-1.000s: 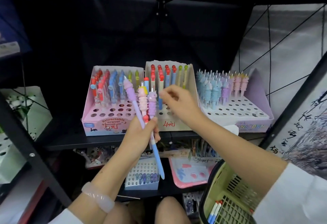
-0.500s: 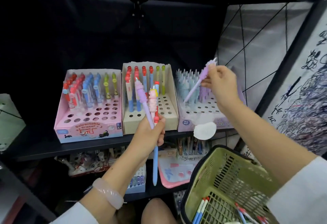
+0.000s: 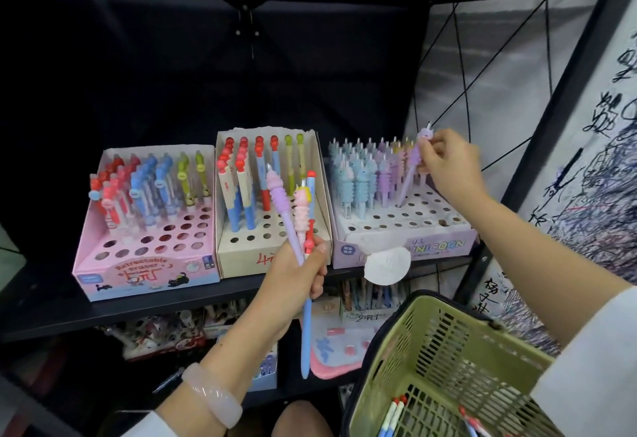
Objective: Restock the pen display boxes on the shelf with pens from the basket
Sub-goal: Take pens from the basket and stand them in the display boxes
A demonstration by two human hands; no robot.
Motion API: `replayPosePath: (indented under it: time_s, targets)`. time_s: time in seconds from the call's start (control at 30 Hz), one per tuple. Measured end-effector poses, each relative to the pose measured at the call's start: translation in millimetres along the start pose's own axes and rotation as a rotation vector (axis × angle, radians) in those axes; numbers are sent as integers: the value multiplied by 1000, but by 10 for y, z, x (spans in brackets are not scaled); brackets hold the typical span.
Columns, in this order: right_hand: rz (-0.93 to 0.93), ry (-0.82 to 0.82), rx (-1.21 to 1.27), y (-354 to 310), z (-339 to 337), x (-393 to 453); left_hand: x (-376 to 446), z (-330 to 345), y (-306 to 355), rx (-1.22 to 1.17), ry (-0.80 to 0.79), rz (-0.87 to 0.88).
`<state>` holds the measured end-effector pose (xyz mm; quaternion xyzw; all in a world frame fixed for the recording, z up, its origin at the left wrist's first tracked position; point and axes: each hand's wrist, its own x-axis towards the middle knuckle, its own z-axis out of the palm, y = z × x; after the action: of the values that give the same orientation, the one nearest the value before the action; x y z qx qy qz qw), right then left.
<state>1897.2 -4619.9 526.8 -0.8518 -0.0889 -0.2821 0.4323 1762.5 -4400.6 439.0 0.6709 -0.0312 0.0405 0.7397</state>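
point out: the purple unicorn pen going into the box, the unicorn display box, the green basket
purple unicorn pen (image 3: 411, 167), head view, on its ribbed grip just below the right hand.
unicorn display box (image 3: 437, 246), head view, on the printed front wall.
green basket (image 3: 444, 343), head view, on the slotted near side wall.

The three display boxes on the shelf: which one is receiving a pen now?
The purple unicorn box, rightmost of the three. The right hand pinches a purple pen whose tip sits at one of its holes; nothing enters the pink box or beige box.
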Motion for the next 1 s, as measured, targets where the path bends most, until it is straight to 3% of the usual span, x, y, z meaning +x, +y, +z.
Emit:
replayPosePath:
  time_s: [0.27, 0.4, 0.53, 0.6, 0.67, 0.73, 0.9, 1.0]
  targets:
    - [63, -153, -58, 150, 97, 47, 43, 27, -50, -12, 15, -13]
    - [1, -271, -231, 218, 205, 15, 52, 68, -58, -18, 18, -17]
    - [90, -363, -208, 267, 205, -75, 58, 42, -55, -22, 24, -10]
    - [85, -326, -278, 235, 174, -98, 53, 32, -53, -34, 22, -6]
    - [24, -182, -310, 136, 162, -171, 40, 33, -51, -52, 15, -4]
    - [-25, -119, -184, -70, 193, -326, 26, 36, -42, -58, -2, 4]
    - [88, -622, 291, -683, 438, -794, -21, 23, -12, -47, -46, 25]
    - [60, -633, 406, -870, 564, -844, -75, -73, 17, -33, -33, 44]
